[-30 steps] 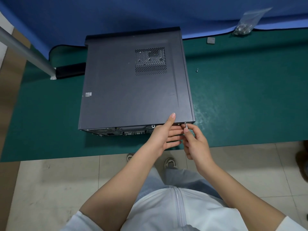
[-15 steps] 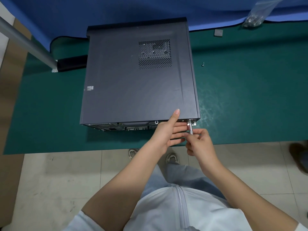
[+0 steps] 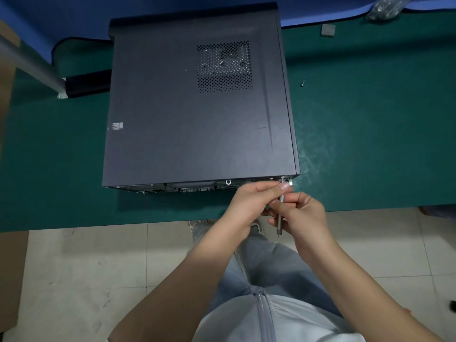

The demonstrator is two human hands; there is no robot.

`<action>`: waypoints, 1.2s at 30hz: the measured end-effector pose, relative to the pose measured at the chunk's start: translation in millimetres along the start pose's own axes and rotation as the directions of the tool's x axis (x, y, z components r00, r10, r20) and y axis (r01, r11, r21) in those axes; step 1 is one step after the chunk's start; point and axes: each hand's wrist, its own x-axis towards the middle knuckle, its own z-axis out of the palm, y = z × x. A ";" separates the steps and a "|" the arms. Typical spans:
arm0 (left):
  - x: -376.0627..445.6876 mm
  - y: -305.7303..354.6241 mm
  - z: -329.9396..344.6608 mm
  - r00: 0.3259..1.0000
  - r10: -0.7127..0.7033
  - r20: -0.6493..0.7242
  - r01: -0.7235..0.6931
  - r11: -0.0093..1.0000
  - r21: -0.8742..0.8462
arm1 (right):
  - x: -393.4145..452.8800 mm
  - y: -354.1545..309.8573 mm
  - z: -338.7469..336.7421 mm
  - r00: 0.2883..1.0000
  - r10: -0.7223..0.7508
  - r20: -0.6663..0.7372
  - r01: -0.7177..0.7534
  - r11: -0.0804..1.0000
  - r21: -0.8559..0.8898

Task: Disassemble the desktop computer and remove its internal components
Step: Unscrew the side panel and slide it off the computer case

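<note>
Green mat bears computer case; screwdriver in right hand.

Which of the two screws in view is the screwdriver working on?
The screw at the computer case's rear right corner: the screwdriver, held by both hands, meets it. The other screw lies loose on the green mat.

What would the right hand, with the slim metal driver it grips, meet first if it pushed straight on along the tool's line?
Probably the screw at the computer case's rear right corner; the right hand aims the driver there, though contact is unclear.
</note>
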 end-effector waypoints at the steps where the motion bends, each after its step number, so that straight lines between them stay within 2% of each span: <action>1: 0.9 0.2 0.9 1.000 0.010 -0.011 -0.010 1.000 -0.010 | -0.5 -1.1 -0.4 1.000 0.000 0.001 0.000 1.000 -0.010; 9: 1.2 2.7 10.4 0.995 -0.007 -0.100 -0.006 0.991 -0.134 | -0.9 -10.6 -17.0 0.994 0.056 0.096 -0.046 0.994 -0.098; 18: 2.8 -0.1 12.3 0.988 0.007 -0.152 -0.020 0.996 -0.090 | -0.9 -10.7 -18.3 0.998 0.002 0.057 0.005 0.991 -0.135; 24: 2.4 1.0 12.7 0.978 0.036 -0.204 -0.051 0.996 -0.070 | 0.4 -9.0 -18.4 0.993 0.009 0.115 0.011 0.986 -0.168; 30: -2.6 10.4 5.9 0.999 -0.008 -0.049 0.010 0.999 0.040 | 0.3 -6.9 -19.0 0.990 -0.016 0.141 0.042 0.981 -0.187; 33: -3.7 10.2 4.7 1.000 -0.007 0.022 0.007 1.000 0.016 | 1.5 -6.7 -17.9 0.986 -0.036 0.161 0.067 0.979 -0.194; 36: -2.2 6.2 7.6 0.999 0.028 0.016 -0.028 0.999 -0.034 | 2.7 -6.6 -18.6 0.981 -0.020 0.192 0.047 0.989 -0.137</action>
